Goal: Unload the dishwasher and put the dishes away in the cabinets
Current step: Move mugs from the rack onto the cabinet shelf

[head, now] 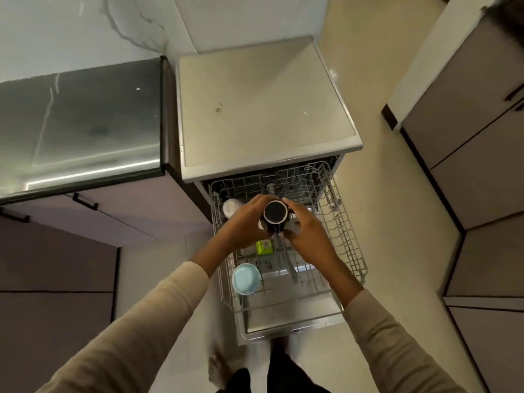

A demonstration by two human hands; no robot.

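Observation:
A dark mug point(275, 213) with a white rim is held above the pulled-out dishwasher rack point(350, 251). My left hand point(246, 225) grips its left side and my right hand point(307, 231) wraps its right side. In the rack below lie a light blue bowl point(246, 278) at the front left, a green item point(264, 247) in the middle and a white dish point(232, 207) at the back left. A metal utensil point(289, 265) lies across the wires. The open dishwasher door point(292, 321) sits under the rack.
The dishwasher's flat top point(261, 109) is bare. A steel counter point(79, 123) with handled cabinet doors point(85, 201) below stands to the left. Tall cabinets point(479, 165) line the right. My feet point(255, 375) stand on the pale floor in front of the door.

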